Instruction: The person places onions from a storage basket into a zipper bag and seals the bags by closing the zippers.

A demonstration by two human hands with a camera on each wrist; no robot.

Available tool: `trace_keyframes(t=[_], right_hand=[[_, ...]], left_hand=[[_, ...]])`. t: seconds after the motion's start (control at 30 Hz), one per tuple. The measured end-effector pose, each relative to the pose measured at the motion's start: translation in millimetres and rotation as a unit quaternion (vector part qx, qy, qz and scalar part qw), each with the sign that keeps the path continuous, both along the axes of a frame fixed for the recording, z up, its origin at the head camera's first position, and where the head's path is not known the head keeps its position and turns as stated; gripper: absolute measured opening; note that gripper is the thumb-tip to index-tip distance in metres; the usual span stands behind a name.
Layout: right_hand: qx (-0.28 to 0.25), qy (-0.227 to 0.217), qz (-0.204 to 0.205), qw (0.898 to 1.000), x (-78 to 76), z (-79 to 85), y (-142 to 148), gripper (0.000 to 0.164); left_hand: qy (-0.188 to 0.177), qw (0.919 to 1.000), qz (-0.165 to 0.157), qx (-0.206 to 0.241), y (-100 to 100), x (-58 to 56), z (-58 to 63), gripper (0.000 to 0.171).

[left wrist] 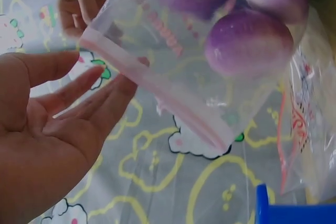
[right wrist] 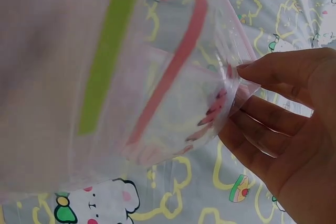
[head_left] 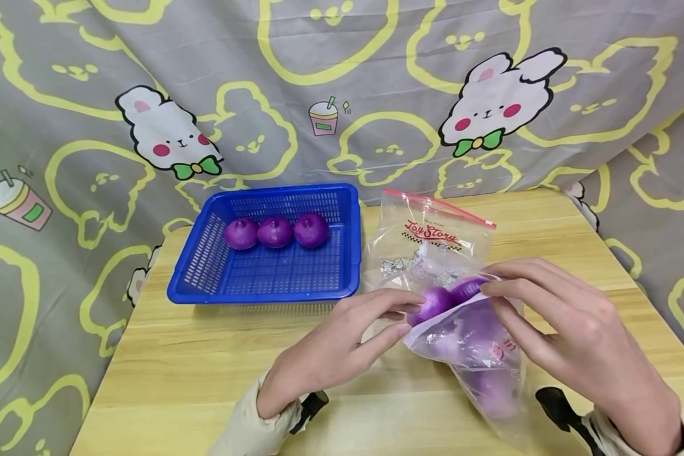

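Observation:
A clear zip bag (head_left: 481, 345) with several purple onions inside hangs tilted between my hands. Two onions, among them a purple onion (head_left: 435, 304), show at its mouth in the head view. My right hand (head_left: 570, 329) pinches the bag's rim between thumb and fingers, as the right wrist view also shows. My left hand (head_left: 348, 342) is at the opposite side of the mouth, its fingertips by the onion. In the left wrist view its fingers (left wrist: 113, 90) reach to the bag's pink zip strip (left wrist: 157, 93), with the thumb spread apart from them.
A blue plastic basket (head_left: 262, 294) with three purple onions (head_left: 275, 232) stands at the back left of the wooden table (head_left: 205, 373). Behind the held bag lies another clear bag (head_left: 433, 234) with a red slider and Toy Story print. A patterned cloth (head_left: 319, 69) hangs behind.

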State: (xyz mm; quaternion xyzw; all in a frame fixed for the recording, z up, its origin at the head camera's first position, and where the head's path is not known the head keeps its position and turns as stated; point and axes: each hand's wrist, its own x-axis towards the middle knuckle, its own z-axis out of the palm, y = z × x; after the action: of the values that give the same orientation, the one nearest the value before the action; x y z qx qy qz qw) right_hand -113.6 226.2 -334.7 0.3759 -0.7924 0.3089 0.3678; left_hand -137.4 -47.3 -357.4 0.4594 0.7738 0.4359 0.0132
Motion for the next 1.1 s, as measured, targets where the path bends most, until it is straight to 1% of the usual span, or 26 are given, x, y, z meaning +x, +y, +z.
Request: trace_keyframes(t=[0.1,0.13,0.23,0.33,0.43,0.5,0.53,0.57,0.6,0.63,0.7,0.77,0.8,0.83,0.9,0.93,1.03,1.07,1.1], right_hand=[[-0.002,0.0,-0.004,1.0,0.5,1.3,2,0.034],[-0.003,-0.001,-0.004,1.0,0.8,1.9,3,0.034],[-0.014,-0.001,0.007,1.0,0.4,3.3,3,0.032],[-0.028,-0.001,0.02,0.999,-0.2,5.1,4,0.03],[-0.048,-0.006,0.033,0.998,-1.3,5.8,8,0.024],[-0.065,-0.017,0.046,0.997,-1.5,4.9,13,0.018],[-0.08,-0.026,0.062,0.995,-1.5,4.1,17,0.014],[-0.102,-0.045,0.096,0.989,-1.6,2.8,21,0.01],[-0.127,-0.069,0.134,0.98,-1.4,1.7,25,0.007],[-0.154,-0.091,0.175,0.968,-1.4,0.7,29,0.006],[-0.201,-0.138,0.257,0.935,-1.8,0.6,36,0.008],[-0.237,-0.18,0.325,0.898,-5.0,3.0,41,0.012],[-0.241,-0.193,0.338,0.889,-7.0,5.4,41,0.013],[-0.24,-0.205,0.346,0.884,-9.4,7.8,41,0.013],[-0.233,-0.23,0.357,0.875,-15.0,12.3,41,0.016],[-0.232,-0.244,0.357,0.871,-17.8,14.1,41,0.018],[-0.221,-0.286,0.351,0.864,-25.3,16.0,46,0.023],[-0.218,-0.302,0.339,0.864,-27.7,16.2,49,0.024],[-0.212,-0.315,0.326,0.866,-30.1,16.3,52,0.025]], left_hand=[[0.047,0.9986,0.017,-0.016,-4,-2.4,1.2,0.026],[0.062,0.9977,0.024,-0.015,-6,-3.5,1.4,0.025],[0.088,0.9952,0.041,0.007,-10,-7.7,2.5,0.022],[0.103,0.992,0.067,0.028,-14,-13.1,4.3,0.021],[0.105,0.9897,0.089,0.038,-17,-21.7,4.2,0.021],[0.1,0.9897,0.095,0.039,-17,-29.0,3.2,0.022],[0.096,0.9903,0.094,0.035,-16,-32.9,2.8,0.024],[0.089,0.9915,0.089,0.03,-15,-37.1,2.3,0.027],[0.081,0.9931,0.081,0.023,-13,-41.4,2.0,0.032],[0.068,0.9953,0.067,0.014,-11,-45.5,2.1,0.038],[0.046,0.9986,0.026,-0.01,-6,-53.0,3.0,0.049],[0.027,0.9987,-0.027,-0.033,-1,-57.9,5.7,0.056],[0.023,0.9974,-0.052,-0.043,0,-59.0,7.0,0.056],[0.023,0.996,-0.071,-0.051,1,-58.9,8.5,0.054],[0.025,0.9947,-0.085,-0.052,3,-55.9,10.6,0.046],[0.025,0.9952,-0.082,-0.046,3,-53.3,11.1,0.041],[0.019,0.9984,-0.053,-0.007,5,-44.0,9.6,0.024],[0.02,0.9989,-0.041,0.008,6,-40.7,9.0,0.019],[0.027,0.9989,-0.031,0.024,6,-37.6,8.5,0.015]])
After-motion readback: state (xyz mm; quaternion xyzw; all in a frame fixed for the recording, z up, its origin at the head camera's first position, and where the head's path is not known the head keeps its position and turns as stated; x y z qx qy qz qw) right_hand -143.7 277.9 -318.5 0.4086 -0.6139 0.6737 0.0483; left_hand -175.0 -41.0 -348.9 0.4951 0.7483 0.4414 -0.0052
